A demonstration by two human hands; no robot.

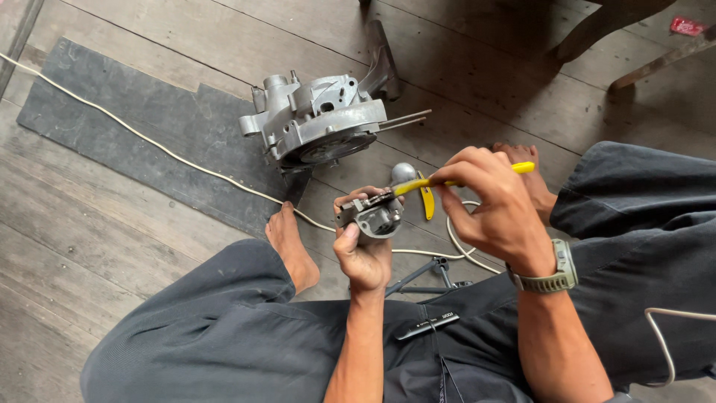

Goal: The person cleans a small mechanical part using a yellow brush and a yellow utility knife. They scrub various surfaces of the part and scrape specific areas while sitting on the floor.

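A small grey metal part (371,216) is gripped in the left hand (363,250), fingers wrapped around its body so that its open face is turned up toward the camera, probably to keep it steady and in plain sight. It is held in the air just in front of the knees, a little nearer the person than the large engine casing (321,123). The yellow-handled pliers (447,179) are clasped in the right hand (488,205), the hand closed firmly on the handles, and the tool's tip is brought against the upper edge of the small part; whether the tip actually bites on anything cannot be told. A wristwatch (553,272) is worn on that arm.

The engine casing is set on a dark rubber mat (142,123) on the plank floor (97,246), seemingly to cushion it. A white cable (149,145) is trailed across the mat, passing on the person's side of the casing. A round metal knob (403,172) is lying between the casing and the held part. Far to the right of the casing, at the top corner, a small red wrapper (686,26) is seen, flat and roughly rectangular; its print is too small to make out.
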